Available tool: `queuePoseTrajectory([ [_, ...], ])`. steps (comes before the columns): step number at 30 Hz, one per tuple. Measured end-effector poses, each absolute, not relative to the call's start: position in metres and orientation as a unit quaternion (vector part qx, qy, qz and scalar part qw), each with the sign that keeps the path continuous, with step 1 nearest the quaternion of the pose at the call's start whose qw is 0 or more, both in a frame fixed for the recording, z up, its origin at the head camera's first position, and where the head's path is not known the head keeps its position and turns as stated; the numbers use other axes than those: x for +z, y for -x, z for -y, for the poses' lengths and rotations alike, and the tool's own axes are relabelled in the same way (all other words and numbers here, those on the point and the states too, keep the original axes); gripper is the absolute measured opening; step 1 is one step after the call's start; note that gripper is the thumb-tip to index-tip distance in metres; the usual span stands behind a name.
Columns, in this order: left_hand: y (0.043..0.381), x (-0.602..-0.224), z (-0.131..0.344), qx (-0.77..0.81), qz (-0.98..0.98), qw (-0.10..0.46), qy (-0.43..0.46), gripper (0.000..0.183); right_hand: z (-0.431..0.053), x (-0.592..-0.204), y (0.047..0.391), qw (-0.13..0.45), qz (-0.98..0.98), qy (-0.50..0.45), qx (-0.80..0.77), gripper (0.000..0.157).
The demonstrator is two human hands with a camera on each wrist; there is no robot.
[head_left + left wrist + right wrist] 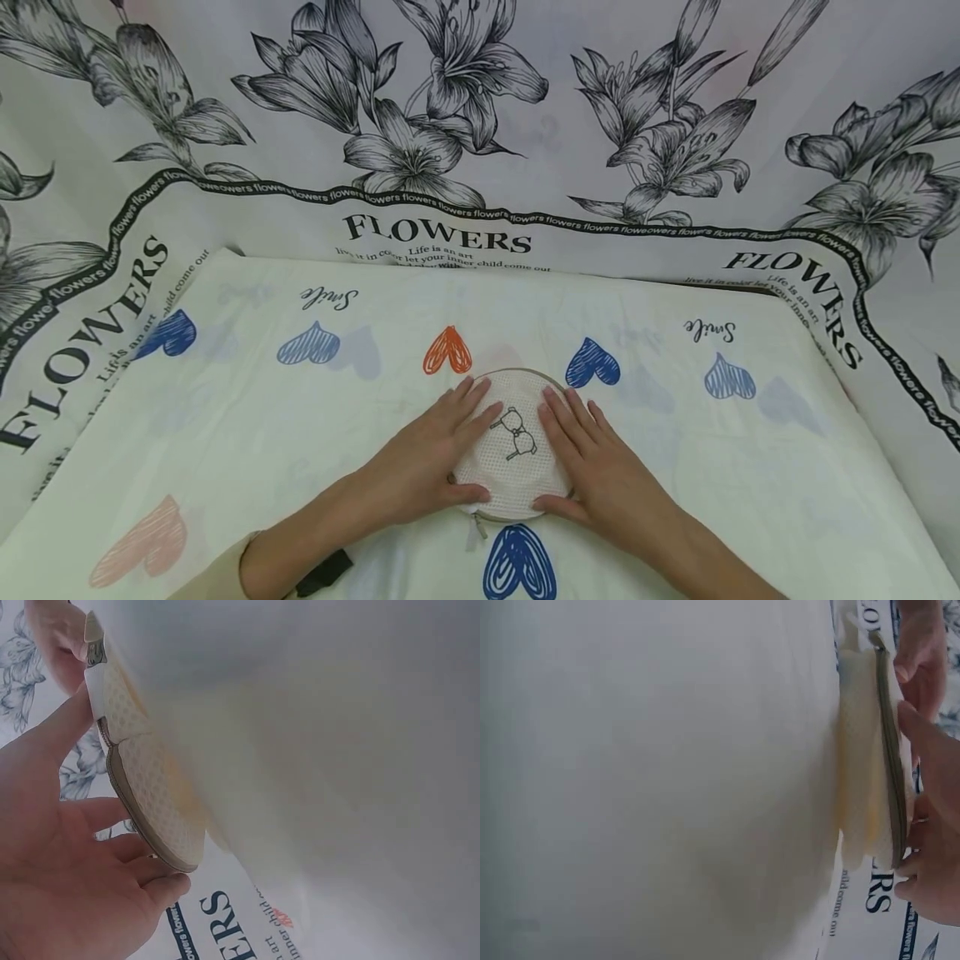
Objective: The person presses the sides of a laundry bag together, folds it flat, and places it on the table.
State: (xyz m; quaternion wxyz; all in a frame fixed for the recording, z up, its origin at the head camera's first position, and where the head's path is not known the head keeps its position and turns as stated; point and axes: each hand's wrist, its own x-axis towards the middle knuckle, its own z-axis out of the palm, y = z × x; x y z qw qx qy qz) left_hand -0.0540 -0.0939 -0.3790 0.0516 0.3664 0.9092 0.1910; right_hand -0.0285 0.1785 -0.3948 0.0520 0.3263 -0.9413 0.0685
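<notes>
A round white zip pouch point(513, 492) with a mesh-like surface and a pair of glasses drawn on top lies flat on the table. My left hand point(427, 458) rests on its left side, fingers straight and spread, thumb near the front edge. On the opposite side, my right hand point(611, 475) touches the top and edge with extended fingers. The brown zip point(890, 757) runs round the pouch's side in the right wrist view, and its pull point(478, 527) hangs at the front left. In the left wrist view the brown-edged side point(139, 810) shows beside the fingers.
A pale tablecloth point(225, 433) with printed hearts and "Smile" lettering covers the table. Behind and at both sides hangs a white cloth point(540, 183) with black flower drawings. A small black object point(325, 572) shows by the left sleeve.
</notes>
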Motion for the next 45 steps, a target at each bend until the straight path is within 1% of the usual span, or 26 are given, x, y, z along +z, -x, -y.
queuePoseTrajectory([
  [2,0.054,-0.38,0.093,0.177,-0.909,0.054,-0.374,0.098,-0.178,-0.395,0.029,0.056,0.937,-0.339,0.058,0.101],
  [8,0.054,-0.382,0.09,0.146,-0.91,0.059,-0.383,0.1,-0.175,-0.395,0.032,0.042,0.934,-0.35,0.056,0.098],
  [12,0.054,-0.383,0.09,0.129,-0.91,0.05,-0.392,0.102,-0.173,-0.396,0.035,0.043,0.929,-0.363,0.059,0.097],
  [19,0.052,-0.384,0.087,0.105,-0.909,0.038,-0.402,0.098,-0.169,-0.395,0.039,0.034,0.926,-0.372,0.049,0.098],
  [25,0.051,-0.384,0.085,0.085,-0.91,0.05,-0.403,0.092,-0.168,-0.396,0.041,0.02,0.927,-0.372,0.042,0.098],
  [30,0.049,-0.385,0.083,0.074,-0.913,0.065,-0.397,0.096,-0.166,-0.398,0.041,0.012,0.927,-0.373,0.043,0.098],
  [36,0.049,-0.386,0.082,0.057,-0.913,0.071,-0.397,0.098,-0.165,-0.399,0.042,0.002,0.928,-0.371,0.045,0.097],
  [45,0.051,-0.384,0.08,0.053,-0.913,0.099,-0.392,0.098,-0.165,-0.401,0.043,0.009,0.924,-0.38,0.042,0.095],
])
